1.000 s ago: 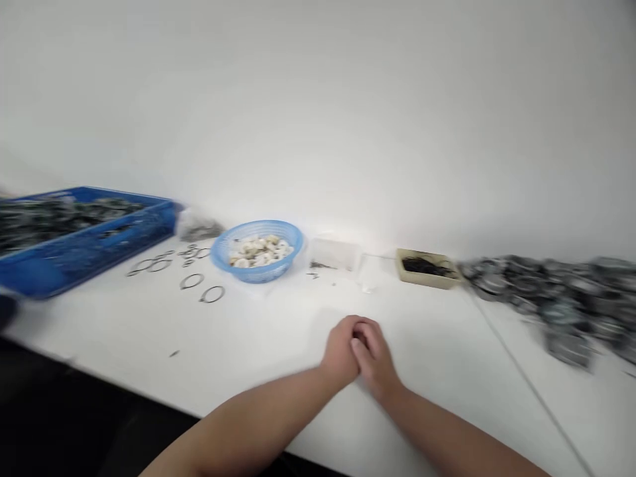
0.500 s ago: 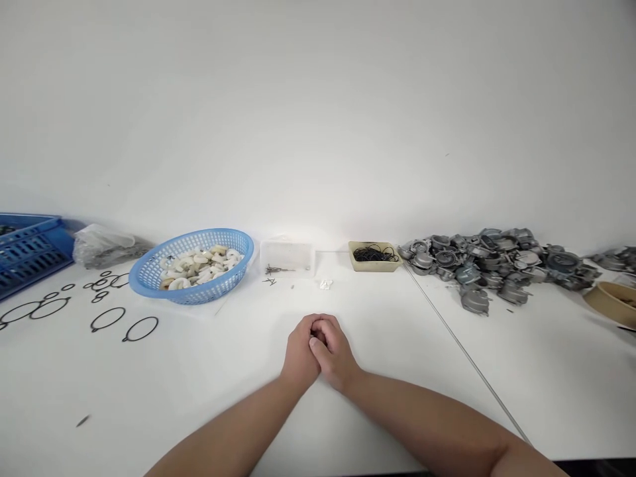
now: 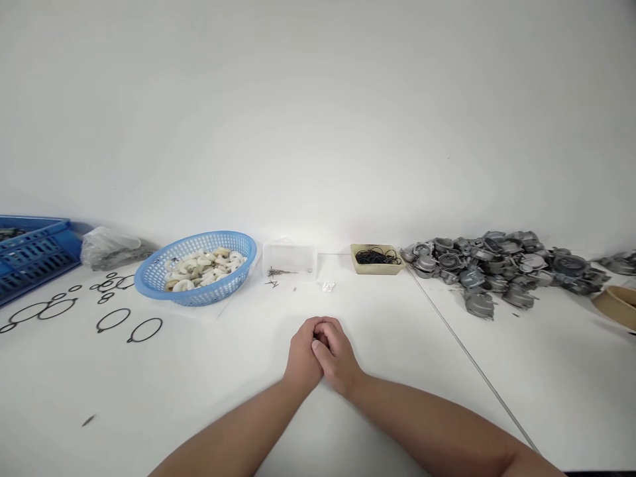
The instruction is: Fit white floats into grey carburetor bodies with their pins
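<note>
My left hand and right hand are folded together on the bench, fingers curled; I can't tell whether they enclose anything. Nearest them, the crumpled white scrap lies just beyond the fingertips. The blue basket sits forward of the left hand, the tan tray of black rings forward of the right.

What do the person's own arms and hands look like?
The left hand and right hand wear no gloves. The left forearm and right forearm show no sleeve, watch or bracelet. No ring is visible, but some fingers are hidden.
</note>
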A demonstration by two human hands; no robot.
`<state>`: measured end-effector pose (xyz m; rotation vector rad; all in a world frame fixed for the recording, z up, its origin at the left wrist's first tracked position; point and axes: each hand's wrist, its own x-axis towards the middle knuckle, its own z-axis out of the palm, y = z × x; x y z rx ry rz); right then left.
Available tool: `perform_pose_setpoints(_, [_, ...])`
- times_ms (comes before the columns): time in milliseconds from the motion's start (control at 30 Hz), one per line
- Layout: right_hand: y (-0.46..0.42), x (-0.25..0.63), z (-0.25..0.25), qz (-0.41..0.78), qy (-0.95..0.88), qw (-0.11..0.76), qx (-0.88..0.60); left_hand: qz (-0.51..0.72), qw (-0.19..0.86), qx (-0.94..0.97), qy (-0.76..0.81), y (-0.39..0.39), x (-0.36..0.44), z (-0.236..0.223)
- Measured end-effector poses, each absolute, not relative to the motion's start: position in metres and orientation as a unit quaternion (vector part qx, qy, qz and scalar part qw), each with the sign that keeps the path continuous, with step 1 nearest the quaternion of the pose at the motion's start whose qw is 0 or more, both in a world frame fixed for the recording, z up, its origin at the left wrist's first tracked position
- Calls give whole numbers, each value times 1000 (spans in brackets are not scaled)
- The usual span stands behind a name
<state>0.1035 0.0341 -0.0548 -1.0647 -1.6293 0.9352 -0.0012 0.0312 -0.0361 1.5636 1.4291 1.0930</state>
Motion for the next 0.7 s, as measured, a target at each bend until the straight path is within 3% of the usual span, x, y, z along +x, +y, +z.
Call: perform_pose_setpoints(700, [34,102,-56,389,-660,476,-431,427,373,608,556,32,0,-40])
